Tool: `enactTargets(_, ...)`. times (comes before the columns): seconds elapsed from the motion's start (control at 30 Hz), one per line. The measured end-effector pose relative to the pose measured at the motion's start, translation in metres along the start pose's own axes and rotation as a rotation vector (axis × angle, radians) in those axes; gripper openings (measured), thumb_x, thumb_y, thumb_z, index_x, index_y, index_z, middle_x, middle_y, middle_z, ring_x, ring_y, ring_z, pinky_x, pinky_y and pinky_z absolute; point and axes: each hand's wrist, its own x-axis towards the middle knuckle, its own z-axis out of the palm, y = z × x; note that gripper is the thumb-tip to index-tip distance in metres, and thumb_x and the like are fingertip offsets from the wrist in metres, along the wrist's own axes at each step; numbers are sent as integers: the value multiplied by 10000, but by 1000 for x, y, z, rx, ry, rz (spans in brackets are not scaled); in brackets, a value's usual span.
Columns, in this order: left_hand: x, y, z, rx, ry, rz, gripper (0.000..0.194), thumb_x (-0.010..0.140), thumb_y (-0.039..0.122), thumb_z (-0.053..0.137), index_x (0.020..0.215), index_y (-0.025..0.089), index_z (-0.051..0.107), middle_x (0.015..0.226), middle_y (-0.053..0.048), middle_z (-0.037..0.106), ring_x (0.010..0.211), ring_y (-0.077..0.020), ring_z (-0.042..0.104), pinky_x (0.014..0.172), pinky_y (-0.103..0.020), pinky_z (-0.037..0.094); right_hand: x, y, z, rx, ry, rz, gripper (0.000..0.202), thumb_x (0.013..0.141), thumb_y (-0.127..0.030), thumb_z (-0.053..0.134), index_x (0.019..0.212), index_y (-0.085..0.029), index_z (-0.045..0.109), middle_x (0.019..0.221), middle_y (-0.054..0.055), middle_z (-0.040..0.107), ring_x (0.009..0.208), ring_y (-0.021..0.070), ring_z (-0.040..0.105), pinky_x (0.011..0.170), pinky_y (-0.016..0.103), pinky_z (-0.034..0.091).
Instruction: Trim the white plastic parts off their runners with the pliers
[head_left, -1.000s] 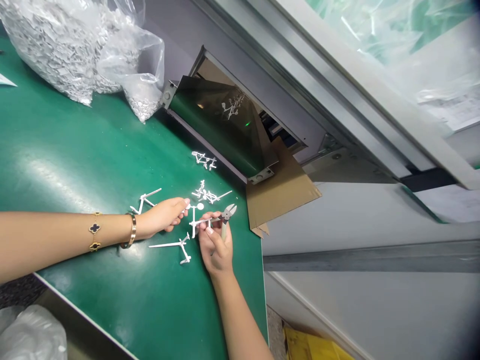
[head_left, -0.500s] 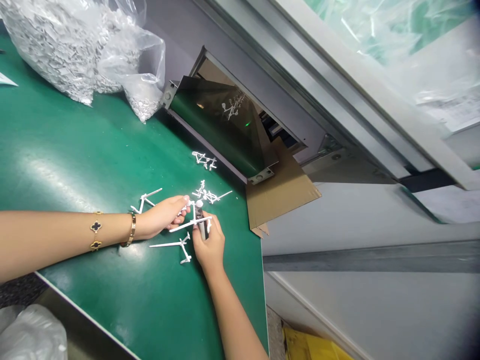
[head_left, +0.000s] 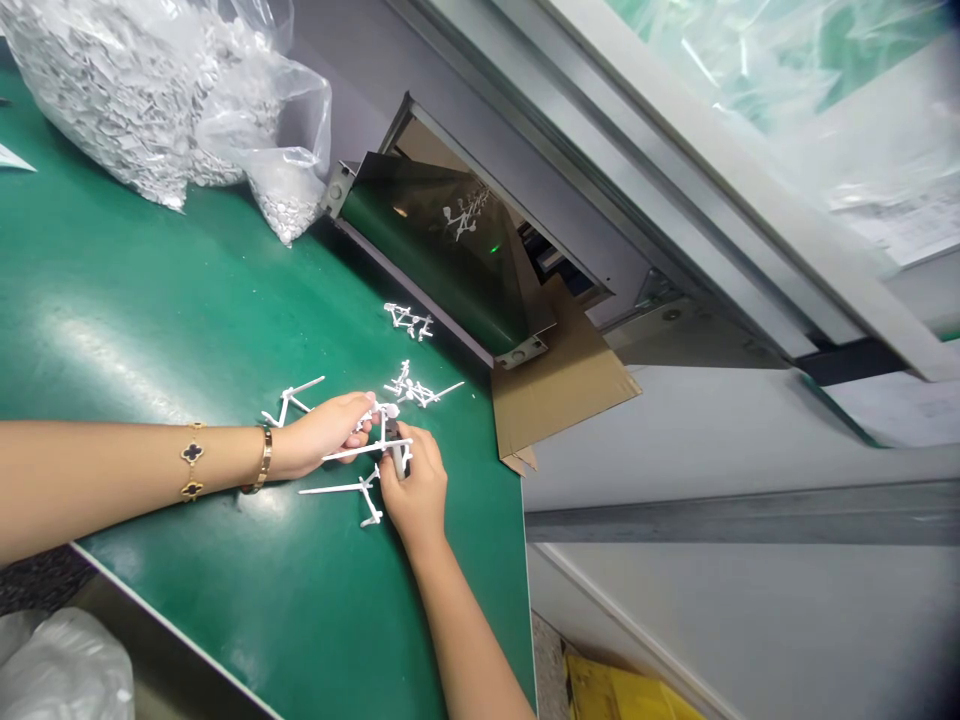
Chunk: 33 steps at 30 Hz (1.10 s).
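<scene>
My left hand [head_left: 321, 436] is closed, its thumb and fingers pinching a white plastic sprue [head_left: 367, 449] with a long thin arm and small round parts. From the right, my right hand [head_left: 418, 486] wraps around what look like nippers [head_left: 398, 458], with a dark head and pale handles. Their head is beside the held sprue, and the jaws are mostly hidden behind it. Just below both hands another white sprue [head_left: 363, 487] lies on the green table [head_left: 225, 590]. One more branched sprue [head_left: 291, 398] rests beyond my left wrist, and further white sprues [head_left: 424, 390] lie past my fingers.
Clear plastic bags [head_left: 127, 100] full of small white pieces stand at the upper left. A metal chute [head_left: 442, 250] opens onto the table, with white sprue on it. Beside it leans a cardboard flap [head_left: 559, 375]. The table's right edge runs close to my right arm.
The held sprue and the nippers have shifted slightly left and towards my left hand. My right hand has turned a little with them. Loose sprues have stayed in place.
</scene>
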Motion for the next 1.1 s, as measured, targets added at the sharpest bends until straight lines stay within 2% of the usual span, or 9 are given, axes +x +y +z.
enactTargets(0.17, 0, -1, 0, 11, 3, -16, 214, 845, 355, 416, 735, 171, 419, 577, 60, 320, 419, -39, 240, 369, -170, 195, 0, 1, -2, -88, 3, -58, 295, 782, -165, 433, 1056, -169, 544, 958, 79, 572, 892, 233, 504, 799, 376, 396)
enactTargets(0.47, -1, -2, 0, 41, 21, -19, 218, 848, 361, 409, 724, 181, 396, 571, 62, 296, 409, -40, 223, 358, -168, 160, 1, -4, -1, -116, 27, -70, 291, 775, -151, 422, 1032, -169, 557, 927, 78, 581, 868, 227, 512, 773, 365, 398)
enactTargets(0.63, -4, 1, 3, 83, 50, -53, 199, 868, 339, 365, 752, 182, 402, 565, 63, 316, 404, -46, 244, 357, -173, 201, -1, -1, -1, -135, 9, -66, 285, 788, -149, 421, 1028, -170, 573, 925, 74, 595, 859, 222, 518, 772, 348, 411)
enactTargets(0.83, -6, 5, 5, 112, 41, -97, 190, 881, 318, 335, 756, 187, 392, 560, 68, 310, 404, -48, 234, 362, -169, 194, -3, 2, -1, -97, -14, -18, 247, 790, -140, 427, 959, -170, 605, 881, 52, 613, 801, 197, 539, 747, 309, 422)
enactTargets(1.1, 0, 0, -2, 81, 6, -129, 210, 865, 339, 381, 751, 168, 420, 573, 62, 319, 410, -39, 240, 368, -170, 175, -3, -1, 0, -37, -45, 63, 231, 784, -186, 445, 923, -189, 628, 820, 31, 612, 742, 176, 557, 683, 265, 423)
